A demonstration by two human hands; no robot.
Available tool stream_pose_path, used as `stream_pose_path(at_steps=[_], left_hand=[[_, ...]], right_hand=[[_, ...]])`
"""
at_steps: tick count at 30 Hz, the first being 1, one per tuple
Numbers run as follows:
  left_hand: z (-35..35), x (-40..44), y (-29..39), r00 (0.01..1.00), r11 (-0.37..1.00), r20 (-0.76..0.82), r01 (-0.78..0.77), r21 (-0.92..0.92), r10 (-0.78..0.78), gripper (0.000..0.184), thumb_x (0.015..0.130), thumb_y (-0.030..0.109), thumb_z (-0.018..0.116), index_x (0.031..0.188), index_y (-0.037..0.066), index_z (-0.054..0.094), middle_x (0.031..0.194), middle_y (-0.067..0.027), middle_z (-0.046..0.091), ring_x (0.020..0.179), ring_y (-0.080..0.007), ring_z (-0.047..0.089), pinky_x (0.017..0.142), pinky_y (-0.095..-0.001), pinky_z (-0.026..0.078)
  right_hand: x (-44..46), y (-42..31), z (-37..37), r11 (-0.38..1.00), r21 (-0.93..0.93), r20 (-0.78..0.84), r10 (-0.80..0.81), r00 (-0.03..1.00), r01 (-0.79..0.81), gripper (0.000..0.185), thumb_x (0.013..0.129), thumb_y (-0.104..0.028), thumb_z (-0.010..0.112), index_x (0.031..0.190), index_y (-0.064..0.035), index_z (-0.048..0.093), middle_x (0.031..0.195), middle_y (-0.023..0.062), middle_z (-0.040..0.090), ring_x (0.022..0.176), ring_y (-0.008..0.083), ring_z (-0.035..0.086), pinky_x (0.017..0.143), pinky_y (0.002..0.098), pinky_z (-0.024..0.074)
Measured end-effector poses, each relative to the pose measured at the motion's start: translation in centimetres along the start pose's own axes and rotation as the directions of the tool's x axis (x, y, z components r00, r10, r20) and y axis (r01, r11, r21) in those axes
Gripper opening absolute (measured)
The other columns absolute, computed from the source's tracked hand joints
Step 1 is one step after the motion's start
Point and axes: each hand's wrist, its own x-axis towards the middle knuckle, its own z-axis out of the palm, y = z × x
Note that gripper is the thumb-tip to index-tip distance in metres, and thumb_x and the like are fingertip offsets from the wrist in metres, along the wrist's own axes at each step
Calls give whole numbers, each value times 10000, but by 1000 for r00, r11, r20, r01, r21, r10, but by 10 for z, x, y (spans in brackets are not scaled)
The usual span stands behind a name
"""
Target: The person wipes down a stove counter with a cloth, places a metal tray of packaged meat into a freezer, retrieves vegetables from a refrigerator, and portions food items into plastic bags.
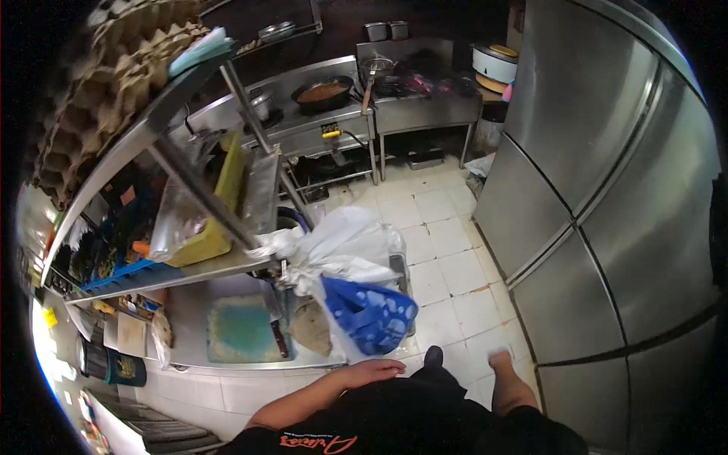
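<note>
My left hand point(375, 371) is held low in front of my black shirt, near the table's front corner. Its fingers stretch out loosely, and nothing shows in them. At my other side my right hand point(500, 359) hangs over the tiled floor, smeared by motion, so its fingers cannot be made out. Closest to my left hand is a blue-and-white patterned bag point(371, 315), hanging among white plastic bags point(345, 243). On the steel table lie a green cutting board point(241, 330), a knife point(278, 334) with a dark handle, and a greyish cloth-like piece point(311, 329).
A tall steel fridge point(607, 174) stands along the right. Ahead, a stove holds a wide pan point(322, 94) of brown food and a strainer point(369, 80). Egg trays point(106, 91) are stacked on the shelf at upper left, above a yellow crate point(220, 208). White floor tiles point(440, 250) lie between.
</note>
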Motion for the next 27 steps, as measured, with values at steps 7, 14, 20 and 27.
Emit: stream_pose_path(at_steps=[7,14,20,27], left_hand=[[1,147,81,932,994,363,-30,102,-9,545,1019,412,372,1413,36,400,1442,-148,424,1342,-232,368,1118,-329,243],[17,299,179,763,966,646,-177,189,14,524,1029,357,363,1423,12,363,1479,-158,366,1355,-261,349,1115,-351,263],[-8,354,188,780,929,613,-313,200,130,497,1022,328,383,1385,-11,411,1430,-170,434,1307,-274,418,1094,-357,296],[-80,297,212,943,895,247,-298,332,223,491,1007,375,418,1351,33,492,1465,-83,421,1273,-229,462,1075,-320,327]], right_hand=[[10,265,43,924,29,145,-382,913,382,365,785,-315,679,995,-19,646,975,159,663,917,263,638,837,385,494],[117,248,-59,999,-41,182,30,983,-22,386,797,-293,677,1064,-17,644,1010,181,669,940,303,648,848,408,505],[319,230,-135,998,29,8,-57,998,57,410,808,-274,676,1123,-15,642,1040,200,673,960,337,656,856,427,515],[239,-158,-297,841,172,-36,-514,857,512,490,802,-251,655,1180,53,591,1069,240,662,961,321,654,856,375,498]])
